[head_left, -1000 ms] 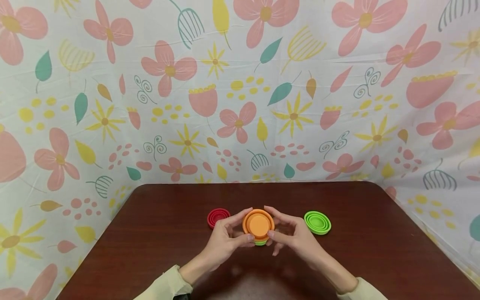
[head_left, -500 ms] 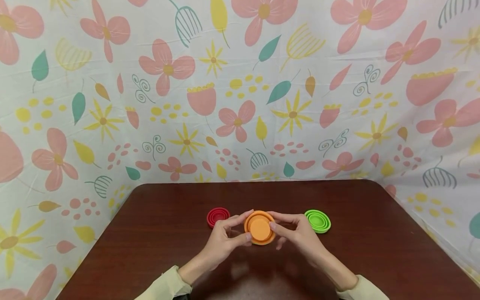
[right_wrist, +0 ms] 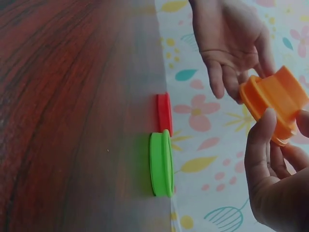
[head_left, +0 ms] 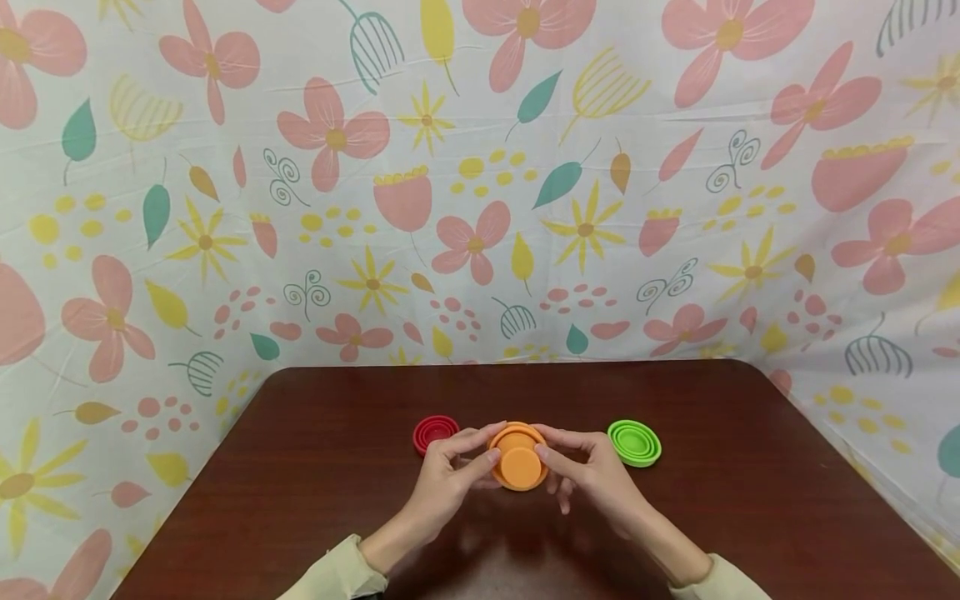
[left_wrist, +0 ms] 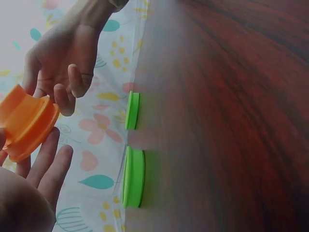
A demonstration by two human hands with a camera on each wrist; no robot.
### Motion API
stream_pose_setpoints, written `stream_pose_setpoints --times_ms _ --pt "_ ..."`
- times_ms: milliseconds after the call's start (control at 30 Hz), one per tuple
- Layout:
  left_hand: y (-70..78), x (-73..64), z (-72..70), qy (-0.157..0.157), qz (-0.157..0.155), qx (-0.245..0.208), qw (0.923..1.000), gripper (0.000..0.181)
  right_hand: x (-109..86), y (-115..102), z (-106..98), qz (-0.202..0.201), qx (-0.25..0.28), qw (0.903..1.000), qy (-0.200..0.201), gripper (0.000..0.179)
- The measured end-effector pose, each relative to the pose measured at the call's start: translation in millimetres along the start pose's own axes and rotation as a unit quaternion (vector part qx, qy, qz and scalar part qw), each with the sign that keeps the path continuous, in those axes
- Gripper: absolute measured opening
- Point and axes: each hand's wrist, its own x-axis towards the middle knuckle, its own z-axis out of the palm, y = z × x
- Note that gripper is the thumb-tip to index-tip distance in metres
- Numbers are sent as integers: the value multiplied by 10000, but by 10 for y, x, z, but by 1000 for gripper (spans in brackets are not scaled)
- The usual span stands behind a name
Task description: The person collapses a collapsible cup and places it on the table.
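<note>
An orange collapsible cup (head_left: 521, 468) is held up above the table, its round base facing the head camera. Its stepped wall stands partly drawn out, as the left wrist view shows. My left hand (head_left: 441, 483) grips the rim side on the left, thumb on the front near the base. On the right side my right hand (head_left: 600, 479) pinches the cup between thumb and index finger, its other fingers loosely curled below. Behind the orange cup, a green collapsed cup (right_wrist: 161, 164) sits on the table, hidden in the head view.
A red collapsed cup (head_left: 435, 433) lies on the table just beyond my left hand. Past my right hand is another green collapsed cup (head_left: 634, 443) with ringed folds. The dark wooden table (head_left: 337, 400) ends at a floral cloth (head_left: 480, 167) behind it.
The orange cup has tilted and dropped slightly, covering the green cup behind it. Its base now pushes out lower toward me. My left thumb has moved up onto the cup's front.
</note>
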Motion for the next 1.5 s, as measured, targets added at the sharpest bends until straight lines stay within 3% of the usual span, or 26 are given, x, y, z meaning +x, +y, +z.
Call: stream_pose_setpoints --times_ms 500,833,1100,1500 --pt "72 5 52 335 11 78 9994 34 34 34 53 -61 -113 9999 39 36" --pt "129 10 25 193 -93 567 9982 32 19 -6 43 -217 -70 9997 -75 28" --pt "132 33 11 207 260 1171 9926 29 5 -20 42 -272 16 9995 -162 26" --pt "144 37 6 190 244 1095 9935 29 -3 -24 59 -519 92 9983 -252 22"
